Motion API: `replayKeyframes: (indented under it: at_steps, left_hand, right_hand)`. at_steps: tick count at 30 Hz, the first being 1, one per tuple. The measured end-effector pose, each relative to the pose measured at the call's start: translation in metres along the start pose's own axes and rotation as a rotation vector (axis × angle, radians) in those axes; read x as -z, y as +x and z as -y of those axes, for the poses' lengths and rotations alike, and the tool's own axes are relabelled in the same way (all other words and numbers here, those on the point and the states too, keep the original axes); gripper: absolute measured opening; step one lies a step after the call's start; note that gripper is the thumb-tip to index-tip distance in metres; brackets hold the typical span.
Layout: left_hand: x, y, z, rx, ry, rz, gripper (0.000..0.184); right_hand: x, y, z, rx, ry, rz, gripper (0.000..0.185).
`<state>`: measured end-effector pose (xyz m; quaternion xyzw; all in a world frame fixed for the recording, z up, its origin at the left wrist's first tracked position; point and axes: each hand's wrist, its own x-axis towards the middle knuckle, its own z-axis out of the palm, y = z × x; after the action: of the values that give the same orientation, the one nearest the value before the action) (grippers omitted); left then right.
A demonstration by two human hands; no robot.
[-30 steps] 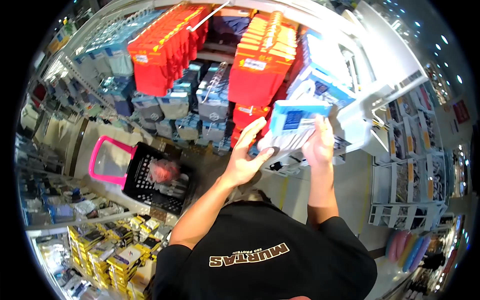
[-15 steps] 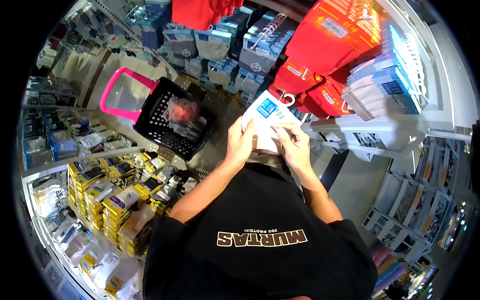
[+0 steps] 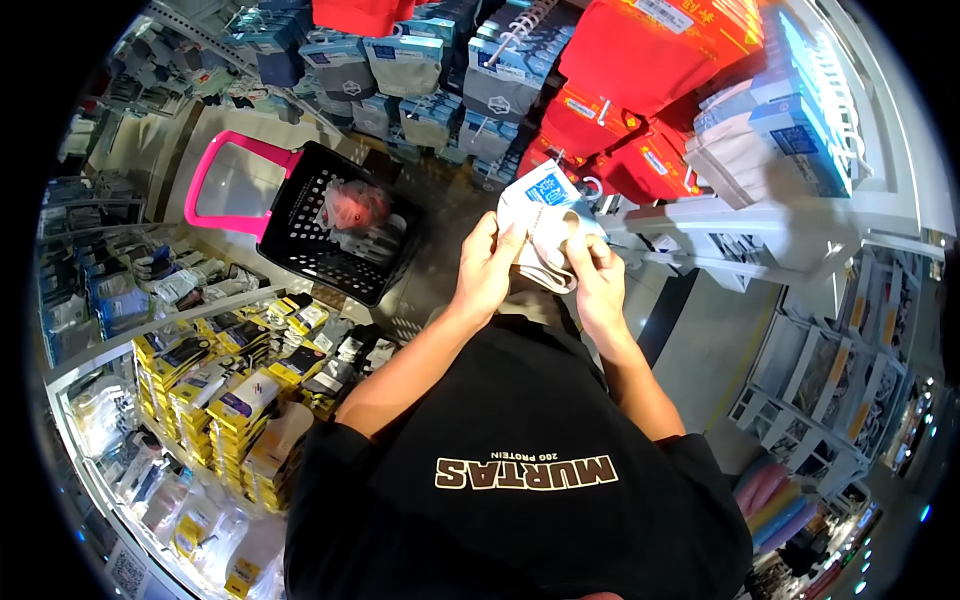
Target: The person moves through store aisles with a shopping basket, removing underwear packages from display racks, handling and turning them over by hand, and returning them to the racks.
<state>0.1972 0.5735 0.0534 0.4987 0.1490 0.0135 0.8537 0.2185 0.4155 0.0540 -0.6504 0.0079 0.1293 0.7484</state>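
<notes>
In front of my chest I hold a light-coloured pair of packaged socks [image 3: 548,245] with a white and blue card and a white hanger hook. My left hand [image 3: 487,268] pinches its left side between thumb and fingers. At the right side my right hand [image 3: 600,285] grips the fabric, which is bent into a fold. Part of the card is hidden behind the fingers. Just beyond hang red packs [image 3: 650,60] and blue-carded grey socks [image 3: 497,95] on display hooks.
A black shopping basket [image 3: 300,245] with a pink handle [image 3: 195,190] stands on the floor at left, holding a plastic-wrapped item [image 3: 358,208]. Yellow packs [image 3: 240,410] are stacked on the shelf at lower left. A white rack [image 3: 810,400] stands at right.
The sock pack has gone from flat to folded, its lower part bent up and its card tilted. My right hand has moved down slightly. The view has shifted a little.
</notes>
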Motion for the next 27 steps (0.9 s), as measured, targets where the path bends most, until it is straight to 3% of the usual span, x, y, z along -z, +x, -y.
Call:
replayKeyframes:
  at_steps: [2,4,10,11,27]
  left_hand:
    - [0.006,-0.004,0.003,0.011,-0.042,0.034,0.018]
    - [0.014,-0.007,0.000,0.030,-0.034,0.062,0.018]
    - [0.024,-0.008,0.002,-0.003,0.020,0.033,0.027]
    - [0.027,-0.008,0.002,-0.008,0.047,0.050,0.028]
    - [0.033,-0.019,0.001,-0.054,0.038,0.142,0.019]
  right_hand:
    - [-0.004,-0.001,-0.003,-0.119,0.282,-0.051,0.026]
    - [-0.007,-0.004,-0.003,-0.210,0.359,-0.083,0.028]
    - [-0.019,-0.012,-0.002,-0.048,-0.081,0.221,0.026]
    - [-0.023,-0.011,0.006,0.062,-0.149,0.279,0.028]
    - [-0.018,-0.011,-0.011,-0.087,-0.071,0.154,0.029]
